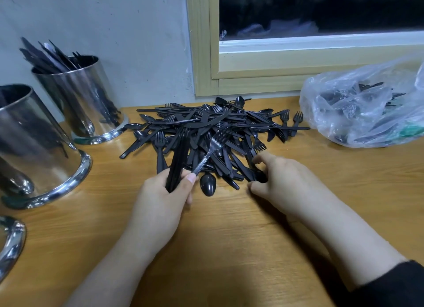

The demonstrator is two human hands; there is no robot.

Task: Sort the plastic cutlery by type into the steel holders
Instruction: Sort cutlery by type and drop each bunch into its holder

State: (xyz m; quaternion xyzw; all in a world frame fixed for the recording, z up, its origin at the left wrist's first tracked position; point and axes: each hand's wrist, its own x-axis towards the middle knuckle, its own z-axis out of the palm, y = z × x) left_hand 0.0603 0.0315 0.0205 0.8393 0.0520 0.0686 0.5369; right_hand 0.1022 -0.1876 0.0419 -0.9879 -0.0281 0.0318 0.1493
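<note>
A heap of black plastic cutlery [215,132], forks, knives and spoons mixed, lies on the wooden table [229,249] in the middle. My left hand [165,196] grips a bundle of forks [181,155] whose tines point away over the heap. My right hand [284,180] reaches into the heap's near right edge and pinches a black piece [260,177] whose type I cannot tell. A loose spoon [207,184] lies between my hands. The far steel holder [80,100] at the left holds several knives. A nearer steel holder [34,146] stands in front of it, its inside dark.
The rim of a third steel holder [11,244] shows at the left edge. A clear plastic bag [364,107] with more black cutlery sits at the right by the window frame [252,65]. A wall stands behind the table.
</note>
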